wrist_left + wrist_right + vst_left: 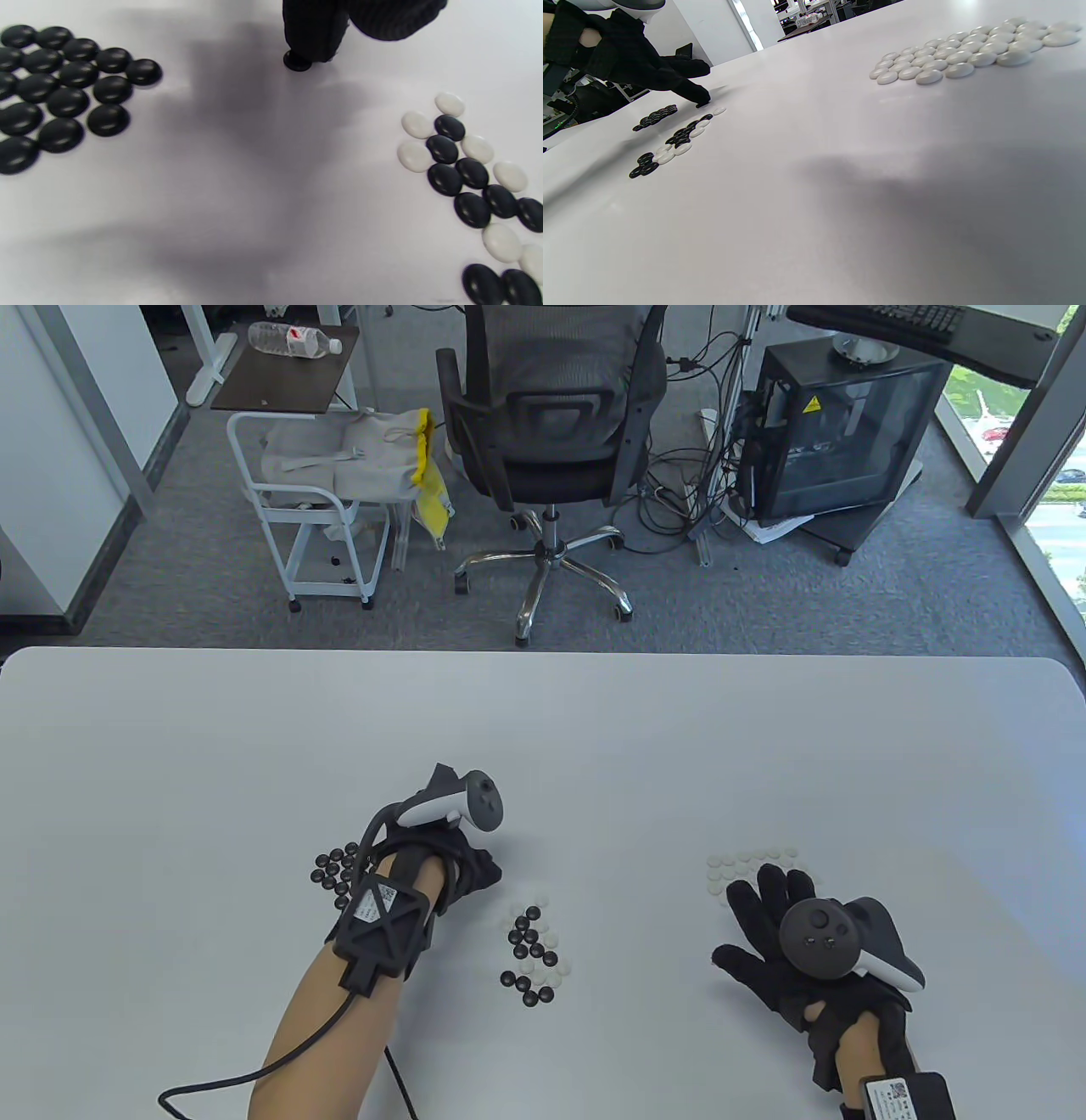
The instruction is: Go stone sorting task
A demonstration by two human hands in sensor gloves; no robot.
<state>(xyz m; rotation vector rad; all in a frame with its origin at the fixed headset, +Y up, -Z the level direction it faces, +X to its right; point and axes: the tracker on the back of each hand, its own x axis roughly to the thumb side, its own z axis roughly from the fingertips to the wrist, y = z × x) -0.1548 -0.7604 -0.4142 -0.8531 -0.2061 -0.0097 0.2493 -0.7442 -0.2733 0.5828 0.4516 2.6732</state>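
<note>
Your white worktop (594,746) carries a mixed cluster of stones (533,943) between your hands. Your left hand (441,857) presses one black stone (297,62) under a fingertip, apparently not pinched, black pile (335,869) beside its wrist. Your right hand (780,950) lies flat, fingers spread, touching the white pile (751,865).

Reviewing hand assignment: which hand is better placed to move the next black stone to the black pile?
Left. The left hand already has a fingertip on a black stone between the mixed pile and black pile.
</note>
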